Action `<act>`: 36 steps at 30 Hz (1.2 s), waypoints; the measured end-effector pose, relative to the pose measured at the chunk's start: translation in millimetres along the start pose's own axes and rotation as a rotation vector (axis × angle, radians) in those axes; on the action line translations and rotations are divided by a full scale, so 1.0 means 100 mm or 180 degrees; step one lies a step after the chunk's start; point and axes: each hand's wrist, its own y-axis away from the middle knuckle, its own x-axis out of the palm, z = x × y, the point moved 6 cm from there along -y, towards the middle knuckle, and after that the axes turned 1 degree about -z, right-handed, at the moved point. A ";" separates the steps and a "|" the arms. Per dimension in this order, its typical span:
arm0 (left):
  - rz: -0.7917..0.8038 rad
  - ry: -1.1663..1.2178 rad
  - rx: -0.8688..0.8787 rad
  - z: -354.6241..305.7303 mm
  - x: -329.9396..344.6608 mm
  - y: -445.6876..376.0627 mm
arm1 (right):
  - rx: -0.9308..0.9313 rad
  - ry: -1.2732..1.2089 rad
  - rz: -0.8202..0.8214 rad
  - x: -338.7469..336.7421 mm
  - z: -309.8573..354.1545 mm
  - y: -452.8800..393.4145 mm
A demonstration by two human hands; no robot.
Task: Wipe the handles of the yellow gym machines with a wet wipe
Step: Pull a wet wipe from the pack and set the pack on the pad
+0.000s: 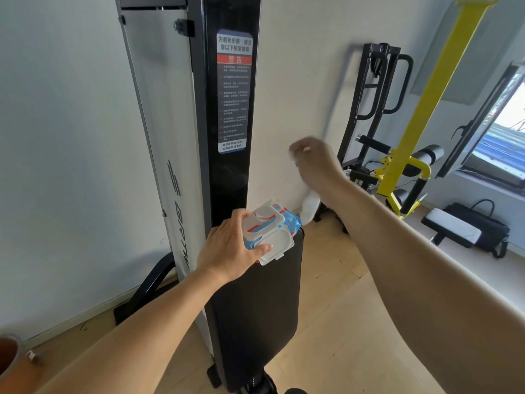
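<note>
Glossy black padded bench (264, 302); left hand (230, 248) grip clamps crinkly wipe pack (270, 231); right hand (315, 157) pinches limp white wipe (309, 206).

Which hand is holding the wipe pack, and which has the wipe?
The left hand grips the wipe pack, lid open, on the bench. The raised right hand pulls the wipe.

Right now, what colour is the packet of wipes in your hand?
The wipes packet in the left hand is blue with red stripes and a white lid, seen from the head camera.
</note>
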 end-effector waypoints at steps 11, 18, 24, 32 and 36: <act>-0.0057 -0.0144 0.0118 -0.02 -0.04 -0.03 | -0.0613 0.1552 0.1899 0.70 -0.65 0.40; 0.0017 -0.0465 0.0500 -0.07 -0.02 0.02 | 0.0672 0.1599 0.1536 0.27 -0.93 0.28; 0.0176 -0.0513 0.0382 -0.05 0.00 0.00 | 0.1527 0.0858 0.2378 0.23 -0.81 0.49; 0.0026 -0.0177 0.0059 -0.07 -0.05 0.01 | 0.1575 0.0937 0.2004 0.16 -0.93 0.39; -0.0098 0.0090 -0.0065 -0.03 -0.08 0.04 | 0.0796 0.0462 0.1830 0.30 -0.73 0.37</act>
